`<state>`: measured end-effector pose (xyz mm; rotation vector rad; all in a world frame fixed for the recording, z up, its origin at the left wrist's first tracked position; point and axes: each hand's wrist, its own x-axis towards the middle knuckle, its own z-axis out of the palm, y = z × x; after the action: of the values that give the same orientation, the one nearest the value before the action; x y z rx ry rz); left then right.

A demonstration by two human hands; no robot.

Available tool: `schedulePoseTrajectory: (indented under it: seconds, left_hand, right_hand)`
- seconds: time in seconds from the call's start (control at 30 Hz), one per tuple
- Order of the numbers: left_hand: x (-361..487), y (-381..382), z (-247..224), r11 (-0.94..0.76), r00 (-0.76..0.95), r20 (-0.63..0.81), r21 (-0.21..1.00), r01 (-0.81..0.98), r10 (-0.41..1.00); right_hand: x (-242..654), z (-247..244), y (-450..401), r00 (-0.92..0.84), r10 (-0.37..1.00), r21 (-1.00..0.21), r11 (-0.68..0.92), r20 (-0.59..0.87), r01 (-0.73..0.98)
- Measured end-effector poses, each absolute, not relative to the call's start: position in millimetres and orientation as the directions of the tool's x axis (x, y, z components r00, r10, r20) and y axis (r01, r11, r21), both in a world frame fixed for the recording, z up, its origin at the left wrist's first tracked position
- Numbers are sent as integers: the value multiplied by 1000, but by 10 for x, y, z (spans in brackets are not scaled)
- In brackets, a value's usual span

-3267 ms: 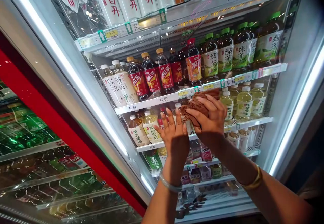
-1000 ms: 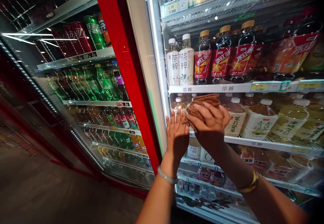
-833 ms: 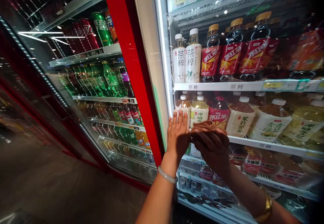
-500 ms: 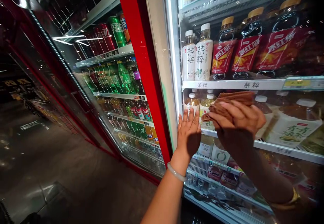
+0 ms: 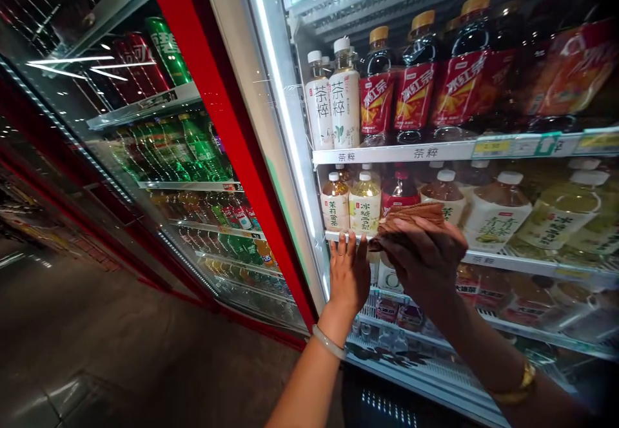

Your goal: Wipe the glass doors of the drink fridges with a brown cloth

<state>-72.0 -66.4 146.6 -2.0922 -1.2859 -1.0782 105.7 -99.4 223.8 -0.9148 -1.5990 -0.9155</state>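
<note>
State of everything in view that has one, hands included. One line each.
Left hand: open, fingers extended
Right hand: fingers curled over the cloth
Brown cloth: folded in layers, held
Cooler light strip: lit
White-label tea bottles: upright, capped
Red-label bottles with orange caps: upright, capped
Green bottles: upright
Pale bangle: worn, left wrist
Gold bracelet: worn, right wrist

We saw a matt, coarse-looking brown cloth (image 5: pixel 416 214), glossy plastic bottles (image 5: pixel 414 96) with smooth labels (image 5: pixel 457 89), a shiny gold-coloured metal bangle (image 5: pixel 521 388), a smooth, polished pale bangle (image 5: pixel 329 343) and a smooth red frame (image 5: pixel 211 99).
</note>
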Motion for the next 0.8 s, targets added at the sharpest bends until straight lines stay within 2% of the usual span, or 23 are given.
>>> schedulePoseTrajectory:
  seconds: [0.23,0.37,0.5,0.73,0.8]
  left_hand:
    - [-600,-670,1268,-496,274,828,5,869,489]
    - [-453,-696,1186,-576,330,856,-47,816,399]
    - [-285,-715,1213,-651,339,888,-61,757,311]
    - [-140,-828,1234,-672,322,891,-25,740,321]
    - [-105,-847,1231,-671,325,885,-21,741,332]
  right_hand:
    - [1129,1645,-1179,-343,170,214,514,924,831]
    - [1410,1801,-1291,-247,213,130,449,945,884]
    - [1454,2094,-1226,-136,156,79,329,978,941]
    - [1490,1500,-1399,-249,239,145,382,939,913]
    - [1633,1506,-1475,-258,264,144,386,929,911]
